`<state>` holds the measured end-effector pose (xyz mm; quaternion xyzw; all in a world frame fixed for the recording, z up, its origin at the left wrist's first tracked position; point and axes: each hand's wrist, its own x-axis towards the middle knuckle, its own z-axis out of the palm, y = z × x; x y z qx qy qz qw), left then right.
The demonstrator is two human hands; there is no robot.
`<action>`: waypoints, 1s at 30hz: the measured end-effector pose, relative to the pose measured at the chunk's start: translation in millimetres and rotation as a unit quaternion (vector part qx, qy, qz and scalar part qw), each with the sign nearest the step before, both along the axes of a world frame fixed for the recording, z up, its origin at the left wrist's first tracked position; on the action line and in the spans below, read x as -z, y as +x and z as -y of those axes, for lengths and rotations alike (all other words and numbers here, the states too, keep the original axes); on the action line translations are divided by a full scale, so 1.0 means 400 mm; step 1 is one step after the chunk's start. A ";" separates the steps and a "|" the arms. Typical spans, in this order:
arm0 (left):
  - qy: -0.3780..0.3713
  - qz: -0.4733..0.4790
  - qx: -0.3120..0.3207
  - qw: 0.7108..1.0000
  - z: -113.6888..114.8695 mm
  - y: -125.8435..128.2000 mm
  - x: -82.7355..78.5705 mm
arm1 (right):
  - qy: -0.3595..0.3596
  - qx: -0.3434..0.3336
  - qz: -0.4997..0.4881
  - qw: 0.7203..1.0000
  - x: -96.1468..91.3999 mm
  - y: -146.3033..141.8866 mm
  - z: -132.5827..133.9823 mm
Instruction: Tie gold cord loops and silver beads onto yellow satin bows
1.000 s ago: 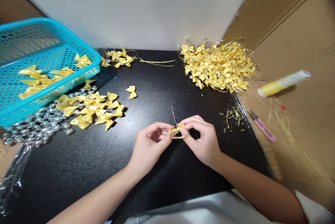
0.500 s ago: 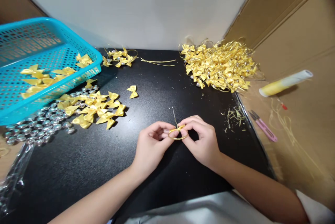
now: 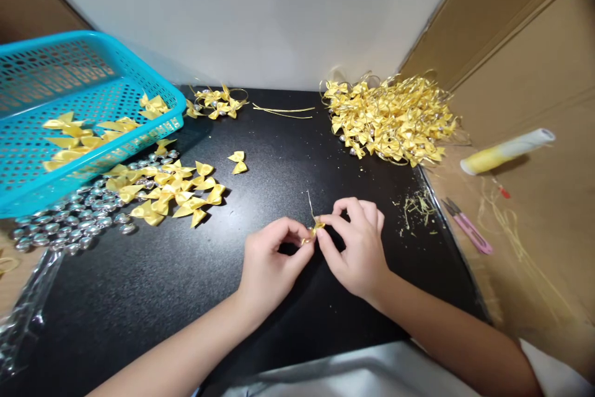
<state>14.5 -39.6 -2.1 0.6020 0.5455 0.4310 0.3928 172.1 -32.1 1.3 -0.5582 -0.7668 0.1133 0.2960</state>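
Over the black table top (image 3: 260,322), my left hand (image 3: 269,267) and my right hand (image 3: 356,251) meet fingertip to fingertip. Both pinch a small yellow ribbon bow (image 3: 315,228) tied with thin gold cord; a cord end sticks up from it. Most of the bow is hidden between the fingers. To the left lies a loose heap of yellow bows (image 3: 171,189) beside a spread of small silver beads (image 3: 69,226).
A blue plastic basket (image 3: 28,186) with several bows stands at the left. A big pile of finished corded bows (image 3: 395,118) sits at the back right, a smaller cluster (image 3: 216,103) at the back. Pink snips (image 3: 467,225) and a yellow thread spool (image 3: 506,150) lie on cardboard at right.
The gold cord loop visible below the bow has drawn in and no longer shows. My fingers have closed tighter together around the bow.
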 end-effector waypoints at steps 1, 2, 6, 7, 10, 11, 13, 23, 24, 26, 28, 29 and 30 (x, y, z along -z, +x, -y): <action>0.014 -0.017 0.005 1.000 0.000 -0.001 -0.001 | -0.021 -0.002 -0.011 1.000 0.001 0.000 -0.002; 0.025 -0.029 0.010 0.999 0.000 -0.001 -0.002 | -0.041 -0.004 -0.028 0.999 0.002 0.000 -0.004; 0.026 -0.025 0.020 0.999 -0.002 0.004 -0.004 | -0.082 -0.009 -0.119 0.989 0.000 -0.003 -0.013; 0.012 -0.007 0.018 1.000 -0.002 0.005 -0.004 | -0.086 -0.013 -0.141 0.986 -0.001 -0.003 -0.014; -0.070 0.097 -0.001 0.993 -0.009 0.007 -0.005 | -0.103 -0.035 -0.189 0.976 -0.009 -0.002 -0.017; -0.108 0.142 -0.007 0.984 -0.014 0.006 -0.005 | -0.110 -0.046 -0.201 0.972 -0.013 0.000 -0.017; -0.186 0.229 -0.016 0.955 -0.026 0.000 -0.005 | -0.117 -0.071 -0.220 0.966 -0.019 0.005 -0.015; -0.279 0.340 -0.075 0.895 -0.061 -0.027 -0.023 | -0.019 -0.210 -0.248 0.946 -0.035 0.031 -0.021; -0.283 0.337 -0.074 0.895 -0.061 -0.027 -0.022 | -0.012 -0.228 -0.260 0.938 -0.037 0.029 -0.024; -0.293 0.333 -0.074 0.893 -0.061 -0.028 -0.019 | -0.015 -0.259 -0.291 0.921 -0.038 0.025 -0.029; -0.303 0.342 -0.073 0.887 -0.063 -0.031 -0.017 | -0.030 -0.270 -0.319 0.908 -0.035 0.026 -0.032; -0.308 0.354 -0.072 0.880 -0.065 -0.033 -0.017 | -0.041 -0.268 -0.331 0.904 -0.032 0.028 -0.034; -0.313 0.369 -0.068 0.872 -0.067 -0.034 -0.018 | -0.053 -0.260 -0.342 0.901 -0.029 0.031 -0.035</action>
